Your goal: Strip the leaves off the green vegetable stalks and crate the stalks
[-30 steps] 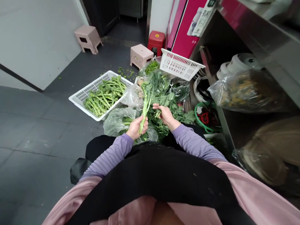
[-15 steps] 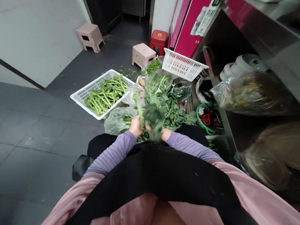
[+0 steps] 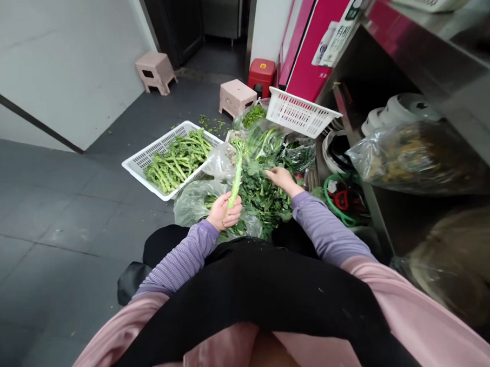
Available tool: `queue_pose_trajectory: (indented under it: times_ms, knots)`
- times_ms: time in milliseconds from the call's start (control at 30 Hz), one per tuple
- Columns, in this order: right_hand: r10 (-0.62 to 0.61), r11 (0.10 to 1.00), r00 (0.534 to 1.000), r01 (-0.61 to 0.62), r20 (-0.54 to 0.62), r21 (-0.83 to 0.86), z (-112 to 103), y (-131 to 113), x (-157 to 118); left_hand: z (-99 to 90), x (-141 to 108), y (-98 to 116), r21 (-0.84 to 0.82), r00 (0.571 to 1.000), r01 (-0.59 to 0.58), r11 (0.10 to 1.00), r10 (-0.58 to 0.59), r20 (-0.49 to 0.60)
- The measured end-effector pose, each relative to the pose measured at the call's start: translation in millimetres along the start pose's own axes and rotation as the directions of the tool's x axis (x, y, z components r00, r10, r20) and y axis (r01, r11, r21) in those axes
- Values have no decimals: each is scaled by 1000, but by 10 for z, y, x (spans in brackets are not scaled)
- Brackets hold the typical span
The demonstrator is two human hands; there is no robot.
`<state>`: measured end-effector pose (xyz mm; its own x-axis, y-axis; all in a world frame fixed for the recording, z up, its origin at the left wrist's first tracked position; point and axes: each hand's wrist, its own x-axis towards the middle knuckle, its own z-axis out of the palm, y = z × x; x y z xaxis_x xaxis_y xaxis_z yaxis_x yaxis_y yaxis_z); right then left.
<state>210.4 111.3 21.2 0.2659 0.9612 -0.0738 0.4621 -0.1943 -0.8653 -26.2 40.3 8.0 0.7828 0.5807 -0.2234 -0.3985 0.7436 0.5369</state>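
Closed around the lower end of a broccolini stalk (image 3: pixel 237 175) is my left hand (image 3: pixel 225 211); the stalk stands nearly upright, its budded head pointing away from me. My right hand (image 3: pixel 282 180) reaches over a heap of dark green leaves (image 3: pixel 265 199). Its fingers are drawn together at the leaves, and what lies between them is hard to make out. Left of the heap, a clear plastic bag (image 3: pixel 193 202) holds more green stalks. Beyond it, a white slotted basket (image 3: pixel 141 174) contains many trimmed stalks (image 3: pixel 179 160).
Bagged greens (image 3: pixel 253 116) and a tilted white basket (image 3: pixel 301 113) stand beyond the leaves. Pink stools (image 3: pixel 236 97) and a red stool (image 3: pixel 261 74) are farther back. Metal shelving (image 3: pixel 371 194) borders the right, beside a green basket (image 3: pixel 335 214). Leaf scraps (image 3: pixel 212 122) dot the floor.
A blurred leafy clump between my hands is gone from there. My right hand has moved forward and away from my left, over the leaf heap. The stalk stays in my left hand.
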Motion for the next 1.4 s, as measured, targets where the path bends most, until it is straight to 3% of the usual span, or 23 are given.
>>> queue_pose_trajectory:
  times_ms: [100, 233, 333, 467, 600, 733, 800, 867, 967, 1033, 1133, 1200, 1233, 1300, 1367, 1400]
  knots:
    - [-101, 972, 988, 71, 120, 226, 218, -339, -213, 51, 30, -50, 137, 996, -37, 990, 48, -78]
    - [-212, 865, 975, 154, 69, 477, 366, -670, -335, 126, 60, -142, 443, 928, -148, 884, 279, -248]
    - [-194, 813, 980, 131, 51, 568, 340, -721, -314, 152, 45, -174, 599, 888, -125, 791, 359, -289]
    - [-185, 769, 982, 115, 47, 628, 312, -679, -307, 168, 7, -179, 665, 879, -94, 741, 376, -294]
    - [-151, 662, 978, -10, 146, 750, 339, -672, -339, 177, -14, -202, 681, 876, -100, 725, 389, -285]
    - [-6, 599, 986, -128, 165, 790, 281, -698, -295, 172, -23, -226, 807, 822, -90, 584, 501, -272]
    - [88, 554, 958, -276, 274, 786, 224, -703, -255, 165, -21, -227, 853, 781, -66, 518, 558, -279]
    - [160, 477, 900, -429, 404, 767, 193, -682, -236, 156, -10, -227, 880, 743, -42, 473, 604, -289]
    - [218, 384, 844, -536, 490, 752, 238, -564, -246, 146, 20, -251, 893, 718, -21, 450, 628, -300]
    - [257, 399, 866, -500, 430, 769, 293, -415, -237, 151, 37, -289, 889, 744, -8, 457, 597, -301]
    - [354, 571, 931, -290, 89, 768, 289, -120, -142, 181, 44, -352, 900, 772, 32, 435, 561, -299]
    - [418, 677, 896, -197, -150, 709, 198, 68, -62, 199, 35, -371, 924, 757, 45, 379, 591, -279]
    - [441, 705, 871, -186, -217, 685, 137, 141, -40, 201, 30, -371, 939, 740, 47, 341, 620, -262]
    - [433, 724, 882, -218, -186, 654, 26, 209, -65, 188, 28, -356, 962, 700, 60, 267, 676, -231]
    - [277, 739, 960, -232, 28, 633, -21, 159, -189, 159, 42, -335, 969, 666, 105, 223, 708, -235]
    - [157, 739, 974, -227, 165, 635, -14, 96, -275, 143, 55, -328, 969, 656, 127, 211, 715, -242]
